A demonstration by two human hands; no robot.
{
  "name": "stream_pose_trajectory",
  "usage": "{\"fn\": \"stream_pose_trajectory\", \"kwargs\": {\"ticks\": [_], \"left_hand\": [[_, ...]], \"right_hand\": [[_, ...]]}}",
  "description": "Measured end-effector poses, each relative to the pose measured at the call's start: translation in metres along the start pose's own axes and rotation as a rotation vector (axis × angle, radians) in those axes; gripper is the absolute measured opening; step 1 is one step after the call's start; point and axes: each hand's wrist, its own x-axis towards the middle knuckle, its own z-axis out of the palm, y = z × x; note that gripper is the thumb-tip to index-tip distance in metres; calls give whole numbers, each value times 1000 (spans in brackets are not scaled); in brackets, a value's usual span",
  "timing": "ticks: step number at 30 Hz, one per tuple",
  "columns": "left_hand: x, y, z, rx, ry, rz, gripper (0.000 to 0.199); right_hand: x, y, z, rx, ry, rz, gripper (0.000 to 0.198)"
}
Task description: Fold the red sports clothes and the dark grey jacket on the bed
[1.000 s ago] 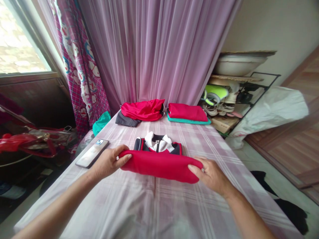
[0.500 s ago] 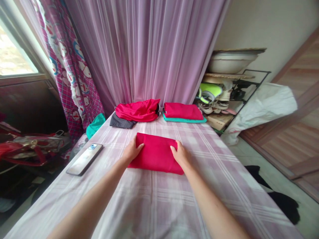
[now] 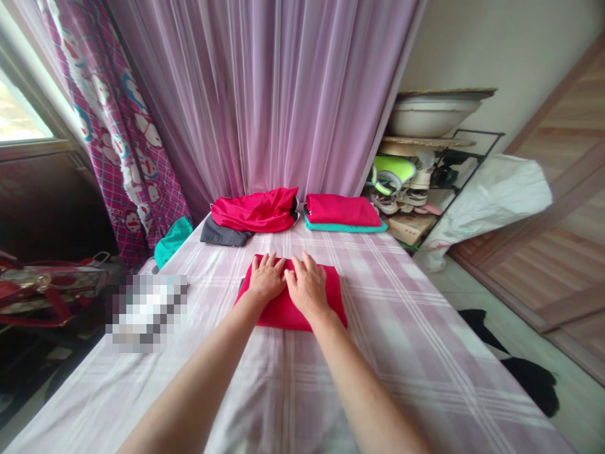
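Clothing [image 3: 286, 311], red and folded, lies beneath the left hand [image 3: 268, 279] and right hand [image 3: 307, 285], both spread palm-down.

Smooth, matt cloth is seen in the nearest folded garment [image 3: 336, 299]; a faint gloss is shown by the crumpled garment [image 3: 255, 212]. The tablecloth [image 3: 401, 353] is made of creased fabric. Thin, softly shiny material is gathered in the plain curtain [image 3: 283, 94]. Wood grain is displayed by the door [image 3: 567, 221], crinkled, plastic-looking sheeting by the sack [image 3: 501, 195].

Soft daylight from left-side window [image 3: 19, 116], blurry edges
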Motion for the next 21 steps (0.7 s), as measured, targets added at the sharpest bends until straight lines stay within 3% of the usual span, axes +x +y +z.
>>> {"fn": "stream_pose_trajectory", "kwargs": {"ticks": [5,10,13,16,18,21], "left_hand": [[18,-26,9,-14,-54,-64,50],[34,-40,-10,111,-212,-52,58],[29,-45,-20,155,-223,-82,61],[17,-48,-21,208,-155,-119,55],[8,-45,-15,225,-41,-114,44],[-6,-31,-1,152,115,-11,40]], "right_hand": [[-27,23,3,-98,-11,74,46],[-30,44,-5,-139,-42,85,47],[-29,44,1,-140,-76,37,48],[-28,44,10,-138,-168,60,49],[-27,45,12,-136,-221,97,49],[-23,39,6,-120,-228,96,49]]}}
